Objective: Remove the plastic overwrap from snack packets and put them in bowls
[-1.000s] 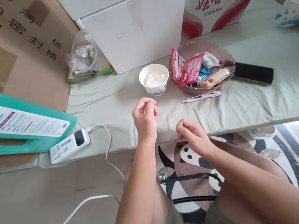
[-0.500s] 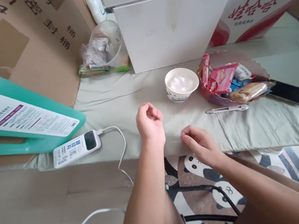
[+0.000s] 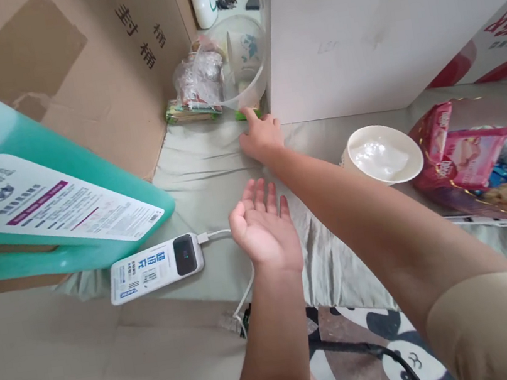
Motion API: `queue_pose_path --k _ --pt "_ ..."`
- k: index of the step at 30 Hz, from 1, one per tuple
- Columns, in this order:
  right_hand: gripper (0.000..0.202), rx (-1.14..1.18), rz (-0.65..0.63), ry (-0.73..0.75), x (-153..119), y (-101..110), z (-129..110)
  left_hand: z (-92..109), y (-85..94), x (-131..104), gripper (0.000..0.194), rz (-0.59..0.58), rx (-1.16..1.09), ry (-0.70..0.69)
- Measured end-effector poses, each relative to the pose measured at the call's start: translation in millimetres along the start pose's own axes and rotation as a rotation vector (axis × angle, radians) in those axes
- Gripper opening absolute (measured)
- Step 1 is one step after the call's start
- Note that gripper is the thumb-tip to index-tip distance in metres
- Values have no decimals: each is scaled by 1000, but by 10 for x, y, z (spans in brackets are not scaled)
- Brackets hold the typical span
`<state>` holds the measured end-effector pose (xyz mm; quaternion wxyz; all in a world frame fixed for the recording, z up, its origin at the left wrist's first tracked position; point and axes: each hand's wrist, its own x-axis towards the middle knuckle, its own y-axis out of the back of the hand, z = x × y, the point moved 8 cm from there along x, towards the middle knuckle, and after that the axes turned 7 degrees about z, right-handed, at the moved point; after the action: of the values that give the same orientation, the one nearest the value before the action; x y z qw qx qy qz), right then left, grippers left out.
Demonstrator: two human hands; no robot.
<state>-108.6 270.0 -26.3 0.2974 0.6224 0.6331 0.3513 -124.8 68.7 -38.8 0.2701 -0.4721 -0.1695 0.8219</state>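
My left hand (image 3: 266,229) lies palm up above the pale green cloth, fingers stretched out and nothing in the palm. Farther back, my right hand (image 3: 262,135) reaches across to a small green packet (image 3: 241,115), its fingertips at the packet's edge. Its fingers are partly spread; I cannot tell whether they touch the packet. Just behind stands a clear plastic tub (image 3: 261,84), with clear-wrapped packets (image 3: 201,77) beside it. Right of my right forearm is a white paper bowl (image 3: 384,154) holding something whitish and translucent.
A teal jug (image 3: 53,156) and a cardboard box (image 3: 126,101) stand at the left. Near the front edge lies a white power bank (image 3: 155,268) with a cable. White boxes (image 3: 336,44) rise at the back. A glass dish (image 3: 425,190) of wrapped snacks is at the right.
My right hand has gone forward and left to the green packet. My left hand has uncurled, palm up. The view has turned left.
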Motion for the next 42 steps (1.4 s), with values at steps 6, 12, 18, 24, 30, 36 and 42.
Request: queue_pose_path --k 6,12,18,24,30,36,42 --pt "64 -32 -11 -33 53 -85 -116 -44 16 -9 38 10 -36 75" --pt "72 -95 -122 11 287 -161 -83 -124 -3 -53 39 -1 -49 129" --pt "64 21 -34 48 362 -82 -12 -149 -28 -70 37 7 -88 148" --pt "44 109 -18 173 66 -24 8 -96 -15 -61 31 26 -120 152" --pt "47 24 -46 318 -402 253 -278 -92 -10 -68 23 -2 -200 207" --pt "44 -204 61 226 126 691 -452 -137 -57 -70 19 -82 -175 229" --pt "34 -214 163 359 108 782 -630 -117 -47 -67 19 -85 -187 272"
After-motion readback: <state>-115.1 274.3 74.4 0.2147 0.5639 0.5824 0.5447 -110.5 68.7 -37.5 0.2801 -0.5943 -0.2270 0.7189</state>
